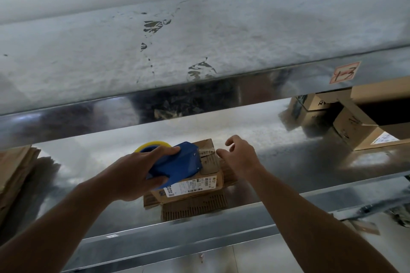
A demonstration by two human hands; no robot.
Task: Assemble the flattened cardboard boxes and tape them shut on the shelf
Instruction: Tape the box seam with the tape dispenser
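- Small cardboard box (213, 180) is sitting on the metal shelf (310, 162), close to the shelf's front rail (199, 228), flaps folded down on top.
- White label (182, 188) is showing on the box's near face, left part.
- Blue tape dispenser (179, 162) is resting on the box top, covering its left half; yellow roll (153, 145) is sticking out on the far-left side of the box.
- Left hand (133, 175) is gripping the dispenser, fingers over its top and thumb under its near side, clamped on the body.
- Right hand (241, 157) is hovering at the box's right top edge, fingers loosely curled and spread apart, holding nothing. Cannot tell if the fingertips are touching the cardboard.
- Flattened corrugated sheets (195, 208) are lying under the box, poking out on its near side and its right.
- Stack of flat cardboard (15, 173) is lying well left of the box, on the same shelf.
- Assembled boxes (355, 131) are standing well right of the box and further back.
- Upper shelf (199, 51) is running above the box, surface scuffed and stained.
- Red-bordered tag (345, 72) is stuck on the upper shelf's front edge, up and right of the box, handwritten "1-3".
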